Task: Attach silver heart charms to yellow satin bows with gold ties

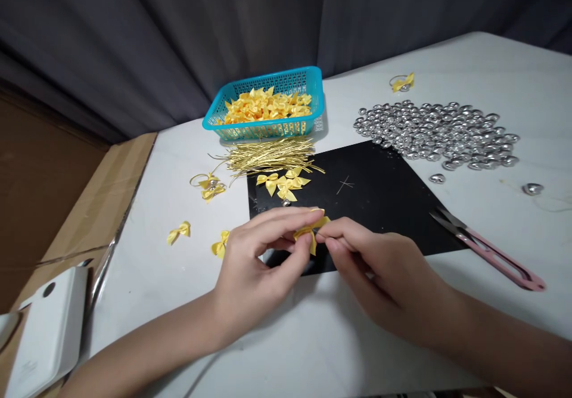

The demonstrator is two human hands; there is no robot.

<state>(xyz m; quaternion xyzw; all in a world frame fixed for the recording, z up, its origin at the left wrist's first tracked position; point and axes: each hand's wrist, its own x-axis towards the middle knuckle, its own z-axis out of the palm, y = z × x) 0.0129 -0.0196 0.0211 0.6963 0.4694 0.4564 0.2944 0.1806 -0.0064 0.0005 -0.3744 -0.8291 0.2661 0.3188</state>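
Over the near part of a black mat (pixel 375 207), my left hand (pixel 263 261) pinches a yellow ribbon bow (pixel 308 231) between thumb and fingers. My right hand (pixel 384 267) is closed at the bow's right side, thumb and index fingertip pressed together close to its middle. What those right fingertips grip is too small to make out. Just beyond my left hand lie several loose yellow bows (pixel 288 183) and a silver heart bead (pixel 286 202). Another bow (pixel 220 246) is partly hidden behind my left hand.
A blue basket (pixel 263 127) of yellow bows stands at the back, with gold twist ties (pixel 270 155) before it. Silver heart beads (pixel 438 130) are heaped at right. Pink-handled snips (pixel 496 255) lie on the mat's right edge. A white device (pixel 49 332) sits at left.
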